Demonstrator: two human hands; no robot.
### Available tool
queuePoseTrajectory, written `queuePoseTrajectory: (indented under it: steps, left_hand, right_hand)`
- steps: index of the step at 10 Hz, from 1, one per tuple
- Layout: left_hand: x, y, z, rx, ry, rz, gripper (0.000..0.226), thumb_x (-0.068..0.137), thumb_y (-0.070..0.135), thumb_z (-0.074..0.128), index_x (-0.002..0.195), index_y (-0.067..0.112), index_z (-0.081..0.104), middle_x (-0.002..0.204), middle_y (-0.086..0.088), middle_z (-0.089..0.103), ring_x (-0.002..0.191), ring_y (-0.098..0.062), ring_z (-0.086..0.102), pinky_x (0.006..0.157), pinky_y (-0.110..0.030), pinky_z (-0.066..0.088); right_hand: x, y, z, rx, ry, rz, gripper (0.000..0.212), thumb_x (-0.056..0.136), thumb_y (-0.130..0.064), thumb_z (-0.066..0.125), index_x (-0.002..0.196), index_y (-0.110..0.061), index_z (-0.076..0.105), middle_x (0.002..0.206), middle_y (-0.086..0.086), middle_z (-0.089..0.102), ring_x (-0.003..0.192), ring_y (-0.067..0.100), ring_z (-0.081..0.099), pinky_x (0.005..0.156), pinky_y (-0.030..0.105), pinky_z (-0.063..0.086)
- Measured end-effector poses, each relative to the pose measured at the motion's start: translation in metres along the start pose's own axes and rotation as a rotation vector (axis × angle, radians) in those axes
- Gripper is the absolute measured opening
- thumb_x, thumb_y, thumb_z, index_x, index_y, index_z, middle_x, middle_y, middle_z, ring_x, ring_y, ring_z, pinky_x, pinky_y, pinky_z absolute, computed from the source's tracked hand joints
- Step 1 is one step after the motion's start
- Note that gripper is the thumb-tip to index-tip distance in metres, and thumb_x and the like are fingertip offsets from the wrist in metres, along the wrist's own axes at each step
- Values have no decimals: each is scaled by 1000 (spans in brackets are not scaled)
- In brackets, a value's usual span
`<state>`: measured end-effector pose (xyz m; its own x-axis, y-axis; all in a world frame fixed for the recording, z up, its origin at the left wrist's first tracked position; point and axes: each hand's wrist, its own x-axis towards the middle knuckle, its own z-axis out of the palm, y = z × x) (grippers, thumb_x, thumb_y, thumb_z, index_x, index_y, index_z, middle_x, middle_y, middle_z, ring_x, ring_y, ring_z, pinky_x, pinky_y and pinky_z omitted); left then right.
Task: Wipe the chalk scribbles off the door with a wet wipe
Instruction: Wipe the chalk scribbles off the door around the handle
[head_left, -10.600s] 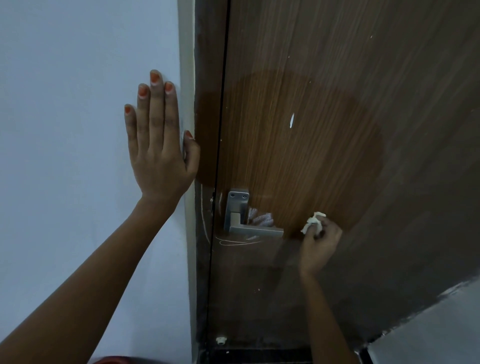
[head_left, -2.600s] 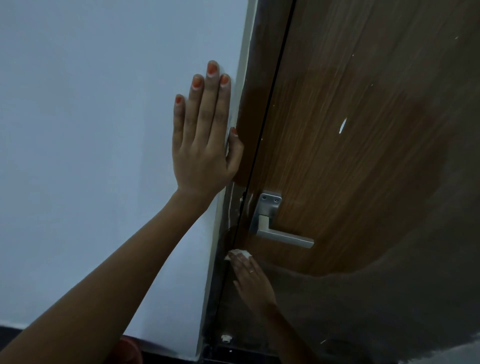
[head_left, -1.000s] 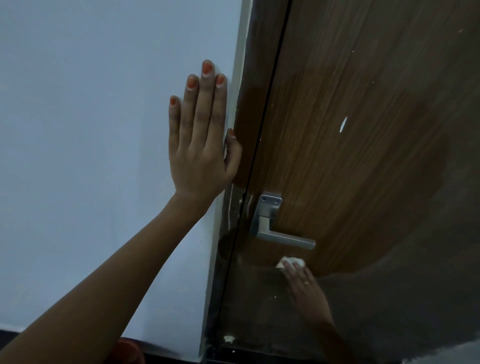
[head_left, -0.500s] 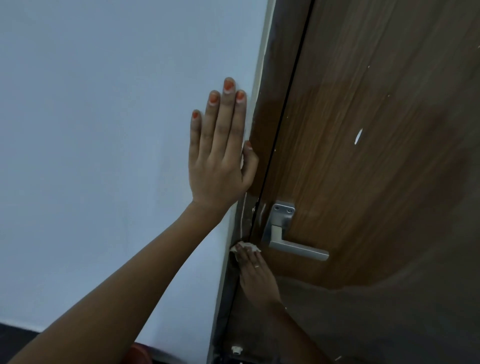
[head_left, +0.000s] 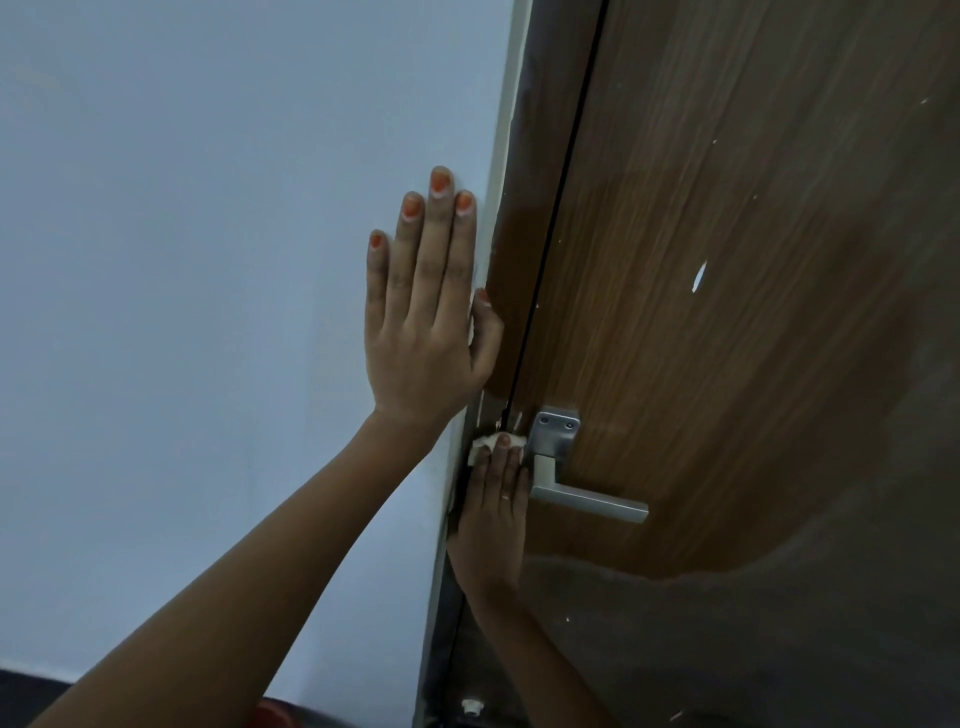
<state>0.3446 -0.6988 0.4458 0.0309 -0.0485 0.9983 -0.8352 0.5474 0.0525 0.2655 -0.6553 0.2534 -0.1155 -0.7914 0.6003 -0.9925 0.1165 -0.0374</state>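
The brown wooden door (head_left: 727, 312) stands at the right, its middle darker and wet around the metal lever handle (head_left: 587, 501). My right hand (head_left: 493, 519) presses a crumpled white wet wipe (head_left: 485, 442) with straight fingers onto the door's edge, just left of the handle plate. Thin white chalk strokes (head_left: 482, 410) show on the frame just above the wipe. My left hand (head_left: 423, 338) lies flat on the white wall (head_left: 182, 260), thumb at the door frame (head_left: 511, 156).
A small white fleck (head_left: 700, 275) sits on the door up and right of the handle. Low down by the frame is a small white door stop (head_left: 471, 706), and a red object (head_left: 270, 717) shows at the bottom edge.
My right hand slid the wipe from below the handle left to the door's edge, then up beside the handle plate. The left hand stayed flat on the wall.
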Motion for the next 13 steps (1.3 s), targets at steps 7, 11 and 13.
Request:
queuePoseTrajectory:
  steps: [7,11,13]
  left_hand:
    - [1,1,-2,-11,-5,-9,56,87,12,49,138,0,29,137,-23,44,142,-11,-2,116,-37,11]
    - [1,1,-2,-6,-6,-5,56,86,12,50,137,0,30,137,-23,44,141,-10,-2,116,-37,11]
    - [1,1,-2,-12,0,-7,55,87,12,50,137,1,29,136,-24,45,141,-10,-2,116,-37,11]
  right_hand:
    - [21,-4,-15,38,98,-41,78,70,-21,77,135,-1,38,141,18,32,135,33,21,115,41,-6]
    - [38,-5,-23,88,162,-91,64,82,-31,53,138,-3,38,146,14,22,136,31,19,115,48,9]
    - [59,-3,-39,173,171,-101,55,89,-27,39,138,-3,38,148,11,23,137,29,19,110,49,16]
